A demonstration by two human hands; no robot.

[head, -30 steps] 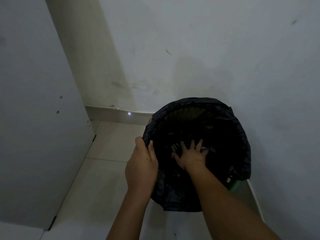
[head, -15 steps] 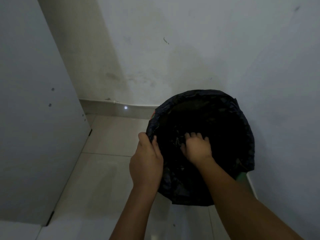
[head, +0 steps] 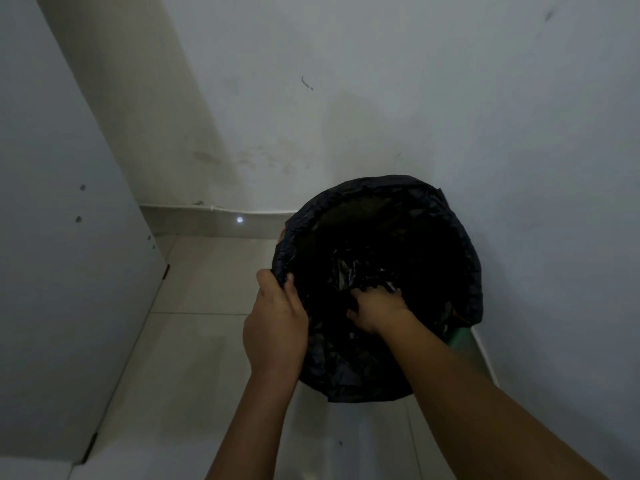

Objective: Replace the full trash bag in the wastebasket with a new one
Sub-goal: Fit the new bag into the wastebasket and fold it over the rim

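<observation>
A black trash bag point(head: 433, 216) lines a round wastebasket in the corner, its edge folded over the rim. A sliver of the green wastebasket point(head: 462, 344) shows at the lower right under the bag. My left hand point(head: 275, 320) grips the bag's edge at the near left rim. My right hand point(head: 375, 308) is down inside the bag, with the fingers curled into crumpled black plastic. The inside of the bag is too dark to make out its contents.
White walls point(head: 381, 98) meet behind the wastebasket, and the right wall runs close beside it. A white panel point(head: 52, 237) stands at the left. Pale floor tiles point(head: 207, 289) lie between the panel and the wastebasket.
My right hand went from spread fingers to curled ones and sank deeper into the bag. My left hand kept its hold on the rim.
</observation>
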